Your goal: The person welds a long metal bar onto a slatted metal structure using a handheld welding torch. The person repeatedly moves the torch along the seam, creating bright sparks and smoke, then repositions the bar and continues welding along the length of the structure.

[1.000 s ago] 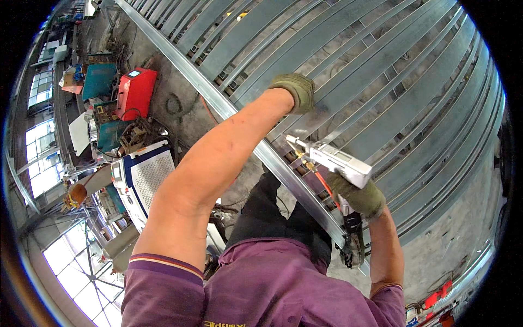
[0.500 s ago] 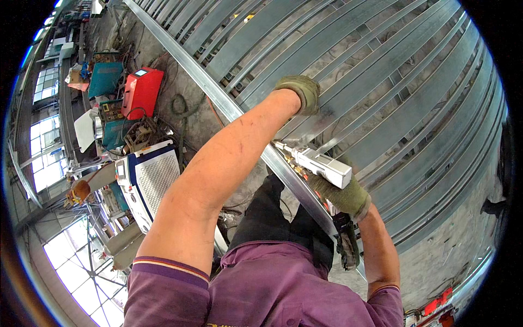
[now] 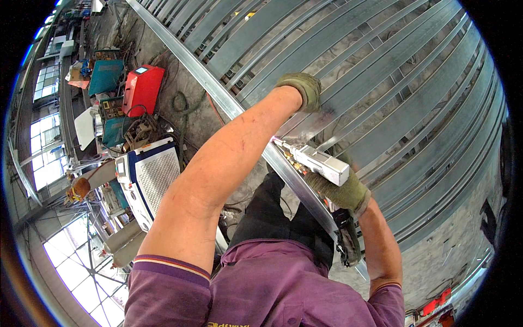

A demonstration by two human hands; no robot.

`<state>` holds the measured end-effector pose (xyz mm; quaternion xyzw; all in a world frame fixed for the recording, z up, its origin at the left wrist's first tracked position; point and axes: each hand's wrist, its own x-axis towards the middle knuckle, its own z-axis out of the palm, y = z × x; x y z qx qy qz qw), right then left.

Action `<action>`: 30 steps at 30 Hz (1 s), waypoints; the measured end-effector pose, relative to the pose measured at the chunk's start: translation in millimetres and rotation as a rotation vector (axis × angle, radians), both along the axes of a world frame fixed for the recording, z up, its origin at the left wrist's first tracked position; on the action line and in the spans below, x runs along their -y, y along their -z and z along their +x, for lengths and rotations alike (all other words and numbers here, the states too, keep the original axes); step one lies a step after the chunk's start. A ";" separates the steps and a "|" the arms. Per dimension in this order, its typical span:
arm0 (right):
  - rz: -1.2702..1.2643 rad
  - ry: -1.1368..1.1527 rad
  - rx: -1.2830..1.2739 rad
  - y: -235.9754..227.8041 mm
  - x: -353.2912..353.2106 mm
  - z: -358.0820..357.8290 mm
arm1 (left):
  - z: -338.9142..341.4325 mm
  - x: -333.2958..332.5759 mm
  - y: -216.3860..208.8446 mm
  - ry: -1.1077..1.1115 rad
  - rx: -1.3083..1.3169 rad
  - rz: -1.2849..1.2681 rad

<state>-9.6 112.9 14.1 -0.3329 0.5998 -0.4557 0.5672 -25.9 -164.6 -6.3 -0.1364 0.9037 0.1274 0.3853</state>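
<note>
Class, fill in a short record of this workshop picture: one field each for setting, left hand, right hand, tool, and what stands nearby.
setting: workshop, seen from above, over a frame of long metal slats
left hand: gloved, resting flat on a slat
right hand: gloved, gripping the tool
tool: grey handheld gun, nozzle pointing at the frame's edge rail
nearby: red machine, white perforated cabinet, teal units

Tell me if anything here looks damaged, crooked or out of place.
Nothing looks damaged or askew. The metal slats run parallel and evenly spaced. The gloved left hand presses on one slat while the gloved right hand holds a silver handheld tool at the frame rail. The floor beside the red machine is cluttered with cables.
</note>
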 end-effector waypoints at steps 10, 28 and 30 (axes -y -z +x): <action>0.074 -0.018 0.058 -6.3 1.1 -3.5 | -0.5 -0.2 -1.7 -0.012 -0.004 0.003; 0.034 0.012 0.111 -2.9 -5.5 -2.4 | -5.3 -2.5 -15.7 0.004 0.098 0.002; 0.017 0.010 0.108 0.1 -6.5 -1.9 | -4.0 -2.3 -17.2 -0.006 0.090 0.005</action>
